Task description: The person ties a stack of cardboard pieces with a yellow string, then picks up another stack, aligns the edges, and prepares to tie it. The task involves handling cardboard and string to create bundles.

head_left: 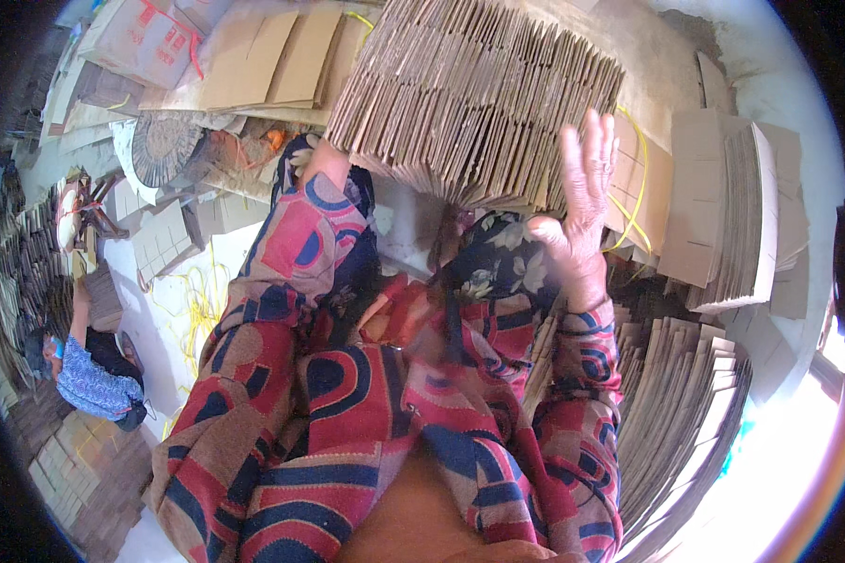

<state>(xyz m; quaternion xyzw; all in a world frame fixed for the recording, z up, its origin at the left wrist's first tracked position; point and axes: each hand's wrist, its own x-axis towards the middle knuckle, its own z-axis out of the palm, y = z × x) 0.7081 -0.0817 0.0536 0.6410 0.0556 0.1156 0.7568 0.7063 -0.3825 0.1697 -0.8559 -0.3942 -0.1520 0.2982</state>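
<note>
Across the frame's upper centre stands a dense stack of cardboard sheets (479, 103). Right hand (582, 202), near its right end: fingers extended, thumb spread apart. Left hand (327, 161), at its left end: fingers hidden, grip cannot be determined. Upper left: pale carton (141, 42), red printing.

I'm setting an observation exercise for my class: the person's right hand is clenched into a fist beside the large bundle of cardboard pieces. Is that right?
Not quite: the right hand is not clenched; its grip is open, fingers extended, as the head view shows. It is indeed beside the large bundle of cardboard pieces.
</note>
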